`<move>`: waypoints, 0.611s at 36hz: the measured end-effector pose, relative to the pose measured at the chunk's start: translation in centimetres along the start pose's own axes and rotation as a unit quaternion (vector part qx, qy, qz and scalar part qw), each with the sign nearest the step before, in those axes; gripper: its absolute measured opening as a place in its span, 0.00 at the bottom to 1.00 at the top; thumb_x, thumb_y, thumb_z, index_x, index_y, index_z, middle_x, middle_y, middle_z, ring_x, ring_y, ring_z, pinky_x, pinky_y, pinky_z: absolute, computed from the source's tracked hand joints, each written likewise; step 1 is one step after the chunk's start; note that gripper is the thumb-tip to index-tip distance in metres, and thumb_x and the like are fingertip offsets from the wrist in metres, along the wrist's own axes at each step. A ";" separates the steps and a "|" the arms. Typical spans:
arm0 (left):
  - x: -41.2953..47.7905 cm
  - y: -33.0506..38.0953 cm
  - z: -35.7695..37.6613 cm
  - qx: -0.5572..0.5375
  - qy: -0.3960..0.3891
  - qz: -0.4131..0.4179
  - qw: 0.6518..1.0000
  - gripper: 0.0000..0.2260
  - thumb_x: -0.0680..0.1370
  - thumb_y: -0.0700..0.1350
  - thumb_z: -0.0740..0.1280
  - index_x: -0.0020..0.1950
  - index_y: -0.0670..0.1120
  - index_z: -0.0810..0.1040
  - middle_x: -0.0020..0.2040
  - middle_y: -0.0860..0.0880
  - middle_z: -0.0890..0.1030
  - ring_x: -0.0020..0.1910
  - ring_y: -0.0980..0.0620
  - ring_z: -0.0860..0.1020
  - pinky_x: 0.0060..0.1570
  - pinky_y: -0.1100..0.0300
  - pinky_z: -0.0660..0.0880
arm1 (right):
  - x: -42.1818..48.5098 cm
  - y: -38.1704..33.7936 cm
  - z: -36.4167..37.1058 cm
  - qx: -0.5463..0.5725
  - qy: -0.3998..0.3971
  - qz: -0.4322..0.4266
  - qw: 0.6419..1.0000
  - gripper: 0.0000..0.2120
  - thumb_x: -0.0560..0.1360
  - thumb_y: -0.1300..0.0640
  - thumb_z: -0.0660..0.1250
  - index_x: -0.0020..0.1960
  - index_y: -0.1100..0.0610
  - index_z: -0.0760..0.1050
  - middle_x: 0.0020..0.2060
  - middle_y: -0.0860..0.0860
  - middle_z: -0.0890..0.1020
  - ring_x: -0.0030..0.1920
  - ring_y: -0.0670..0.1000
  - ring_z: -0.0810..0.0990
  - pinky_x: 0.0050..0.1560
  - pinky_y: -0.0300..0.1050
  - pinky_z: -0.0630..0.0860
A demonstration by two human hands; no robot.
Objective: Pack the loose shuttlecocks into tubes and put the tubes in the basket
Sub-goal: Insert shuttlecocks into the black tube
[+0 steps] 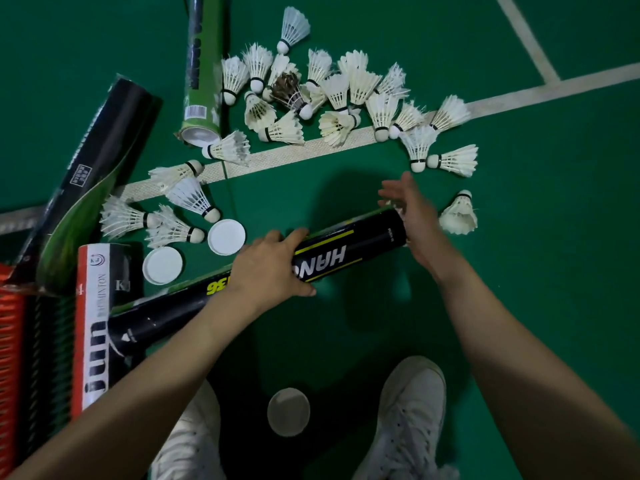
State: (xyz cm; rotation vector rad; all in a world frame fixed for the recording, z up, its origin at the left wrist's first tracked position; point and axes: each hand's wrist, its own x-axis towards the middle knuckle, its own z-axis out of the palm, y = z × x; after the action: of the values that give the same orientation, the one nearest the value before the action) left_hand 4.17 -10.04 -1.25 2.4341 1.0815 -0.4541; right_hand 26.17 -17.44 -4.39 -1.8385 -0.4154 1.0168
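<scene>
Left hand (270, 268) round "HAN" tube (367, 245)

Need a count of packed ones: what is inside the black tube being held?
Only white feather tips show at the mouth of the black tube, beside the right hand. The tube's wall and that hand hide the rest; the left hand grips its middle.
</scene>
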 end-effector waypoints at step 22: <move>0.0 -0.3 1.1 0.029 -0.032 -0.035 0.998 0.43 0.66 0.63 0.72 0.74 0.54 0.56 0.59 0.45 0.73 0.59 0.43 0.74 0.54 0.53 0.72 | 2.3 4.2 -5.0 -0.383 0.213 0.106 0.892 0.13 0.75 0.60 0.60 0.59 0.56 0.71 0.63 0.62 0.64 0.64 0.63 0.62 0.63 0.55 0.63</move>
State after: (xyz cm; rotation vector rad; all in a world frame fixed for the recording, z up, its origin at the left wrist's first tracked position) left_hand 3.82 -10.43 -2.30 2.4197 1.1426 -0.5898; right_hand 30.89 -20.89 -8.10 -2.7958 -0.3754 0.5717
